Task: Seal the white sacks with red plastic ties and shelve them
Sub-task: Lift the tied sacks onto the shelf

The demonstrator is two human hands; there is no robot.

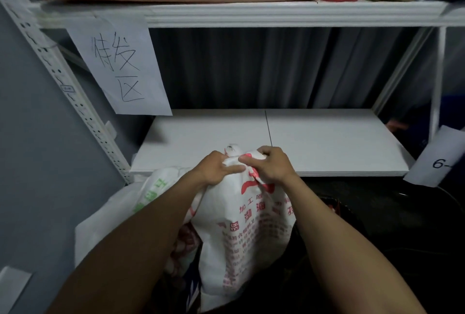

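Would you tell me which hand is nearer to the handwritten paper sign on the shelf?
Left. The left hand grips the white sack below and right of the paper sign; the right hand, pinching the red tie, is farther right.

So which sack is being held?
The sack with red writing: the left hand and right hand grip its bunched top. The sack with green writing sits to its left, unheld.

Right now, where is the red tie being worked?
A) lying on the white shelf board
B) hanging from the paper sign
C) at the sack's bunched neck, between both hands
C: the red tie sits at the bunched neck of the white sack, which the left hand and right hand grip.
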